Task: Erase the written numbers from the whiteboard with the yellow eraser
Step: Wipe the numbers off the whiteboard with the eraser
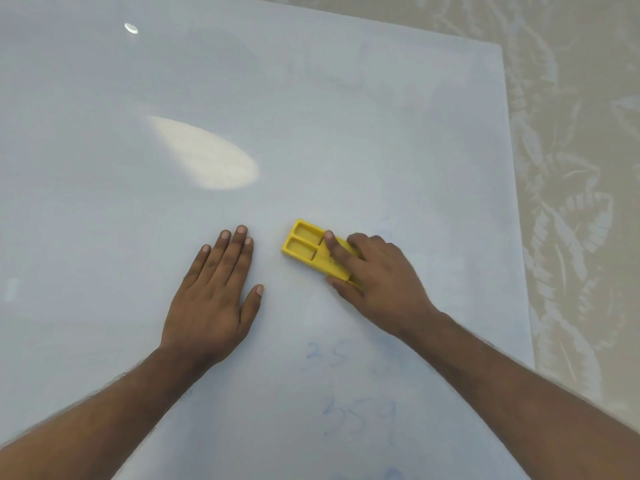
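Whiteboard (311,116) with faint numbers (360,417), right hand (377,271) gripping yellow eraser (306,242)

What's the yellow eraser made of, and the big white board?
The yellow eraser looks like hard moulded plastic: crisp rectangular recesses, matte top. The big white board seems a smooth, glossy coated sheet, since it mirrors a bright ceiling light; its core can't be told.

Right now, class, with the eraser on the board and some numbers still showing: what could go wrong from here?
1. The faint blue numbers lie nearer the person than the yellow eraser, between the forearms, so they could be missed.
2. The left hand lies flat on the whiteboard and may smear residue.
3. The right hand holds the eraser only at one end, so wiping pressure may be uneven.
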A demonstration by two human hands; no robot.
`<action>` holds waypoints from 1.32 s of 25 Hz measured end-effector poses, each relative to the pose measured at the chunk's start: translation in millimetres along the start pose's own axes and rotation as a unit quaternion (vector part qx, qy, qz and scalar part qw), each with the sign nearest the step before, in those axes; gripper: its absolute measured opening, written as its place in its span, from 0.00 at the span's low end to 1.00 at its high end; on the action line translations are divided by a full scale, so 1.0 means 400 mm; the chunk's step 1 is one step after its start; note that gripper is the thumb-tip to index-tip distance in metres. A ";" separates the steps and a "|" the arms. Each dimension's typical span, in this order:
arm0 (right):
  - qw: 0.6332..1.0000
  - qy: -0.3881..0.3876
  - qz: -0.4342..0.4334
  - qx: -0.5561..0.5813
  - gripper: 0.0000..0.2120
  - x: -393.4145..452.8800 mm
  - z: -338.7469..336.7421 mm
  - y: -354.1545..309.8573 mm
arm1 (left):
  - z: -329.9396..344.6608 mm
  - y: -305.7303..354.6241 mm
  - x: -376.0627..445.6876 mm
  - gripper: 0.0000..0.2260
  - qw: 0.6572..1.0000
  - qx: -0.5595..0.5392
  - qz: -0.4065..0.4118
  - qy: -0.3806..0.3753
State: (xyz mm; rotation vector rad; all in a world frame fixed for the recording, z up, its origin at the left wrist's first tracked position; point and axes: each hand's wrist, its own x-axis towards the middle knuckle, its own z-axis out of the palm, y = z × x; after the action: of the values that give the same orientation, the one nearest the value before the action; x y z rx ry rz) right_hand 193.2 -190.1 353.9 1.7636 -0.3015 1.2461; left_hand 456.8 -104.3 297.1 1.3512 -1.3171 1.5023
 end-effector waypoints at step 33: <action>0.995 -0.019 0.101 0.017 0.24 -0.344 -0.041 -0.054 | -0.006 0.070 -0.218 0.30 0.999 -0.020 -0.025 -0.039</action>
State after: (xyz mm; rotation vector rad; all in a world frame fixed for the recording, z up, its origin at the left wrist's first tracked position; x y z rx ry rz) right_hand 134.6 -205.8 227.6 1.8229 -0.4949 1.3673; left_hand 447.1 -97.9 206.1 1.4194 -1.3440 1.3941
